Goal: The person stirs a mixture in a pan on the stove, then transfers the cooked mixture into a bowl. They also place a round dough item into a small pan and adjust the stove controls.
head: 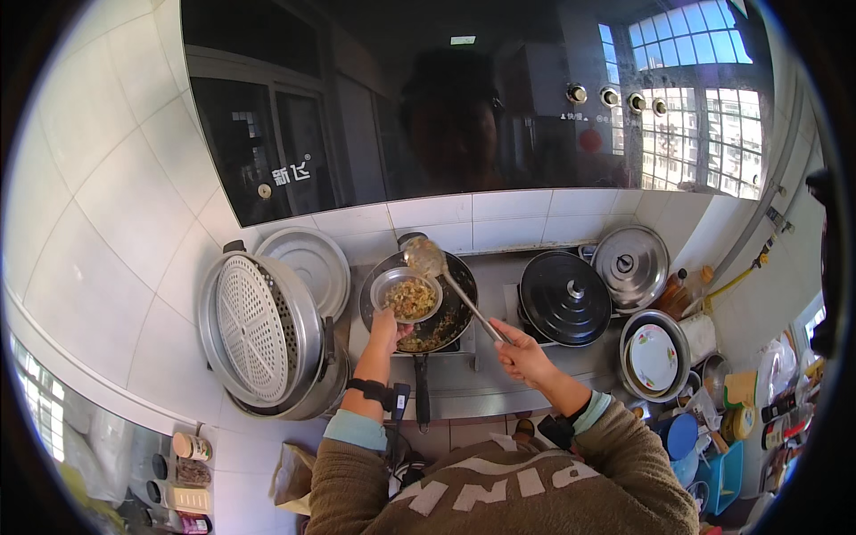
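My left hand [388,329] grips the near rim of a metal bowl [379,288], which hangs over a dark frying pan [467,294]. Chopped, browned food [410,299] lies inside the bowl. More bits of the same food [438,333] are scattered in the pan. In my right hand [523,356] is the handle of a metal ladle [428,256]. Its head, smeared with food, is above the bowl's far edge. The pan sits on the stove, its black handle [421,391] pointing towards me.
Left of the pan, a perforated steamer plate [253,328] leans in a large metal pot [311,341]. A black lidded pot [565,301] stands on the right, with a metal lid [630,267] behind it. Further right, a plate [653,358] rests in stacked bowls. A range hood [361,154] spans the back.
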### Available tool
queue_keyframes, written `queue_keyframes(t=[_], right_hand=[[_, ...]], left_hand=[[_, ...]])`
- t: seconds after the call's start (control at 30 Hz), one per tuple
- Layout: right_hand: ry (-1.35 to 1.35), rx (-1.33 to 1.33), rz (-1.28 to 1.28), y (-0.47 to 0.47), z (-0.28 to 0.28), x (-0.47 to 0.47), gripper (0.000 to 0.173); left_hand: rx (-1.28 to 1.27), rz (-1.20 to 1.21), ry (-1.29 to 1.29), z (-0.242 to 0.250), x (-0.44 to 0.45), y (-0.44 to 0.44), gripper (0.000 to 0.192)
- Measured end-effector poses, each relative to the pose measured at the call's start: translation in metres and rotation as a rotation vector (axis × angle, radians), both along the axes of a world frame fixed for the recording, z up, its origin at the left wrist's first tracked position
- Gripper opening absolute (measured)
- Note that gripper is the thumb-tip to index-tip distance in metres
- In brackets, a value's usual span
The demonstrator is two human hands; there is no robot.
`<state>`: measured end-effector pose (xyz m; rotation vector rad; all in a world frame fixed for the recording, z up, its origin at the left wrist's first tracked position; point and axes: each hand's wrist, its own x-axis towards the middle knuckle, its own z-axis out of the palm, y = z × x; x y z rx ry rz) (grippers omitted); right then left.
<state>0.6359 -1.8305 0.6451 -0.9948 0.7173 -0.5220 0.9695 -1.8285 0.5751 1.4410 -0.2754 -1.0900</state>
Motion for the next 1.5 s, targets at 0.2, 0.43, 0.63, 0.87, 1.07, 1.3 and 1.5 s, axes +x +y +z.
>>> queue_keyframes(t=[0.2, 0.43, 0.63, 0.87, 1.07, 1.3, 1.5], right_hand=[[0.143, 0.075, -0.056, -0.03, -0.03, 0.014, 0.049], [0.632, -0.904, -0.123, -0.065, -0.099, 0.068, 0.045], [0.475, -0.619, 0.124, -0.038, -0.101, 0.073, 0.044], [0.56, -0.767, -0.059, -0.064, -0.103, 0.058, 0.045], [0.398, -0.769, 0.2, -0.045, -0.11, 0.083, 0.051], [0.605, -0.977, 0.171, -0.043, -0.08, 0.085, 0.049], [0.784, -1.296, 0.426, -0.018, -0.059, 0.067, 0.047]], left_hand=[[-0.018, -0.052, 0.05, -0.002, 0.017, 0.066, 0.036], [-0.086, 0.051, 0.211, -0.023, 0.007, 0.186, 0.04], [-0.076, 0.155, 0.255, -0.039, -0.009, 0.254, 0.043], [-0.126, 0.225, 0.247, -0.055, -0.024, 0.277, 0.044], [-0.09, 0.257, 0.32, -0.053, -0.027, 0.273, 0.044], [-0.103, 0.295, 0.229, -0.054, -0.025, 0.263, 0.041], [-0.119, 0.301, 0.257, -0.053, -0.023, 0.256, 0.04]])
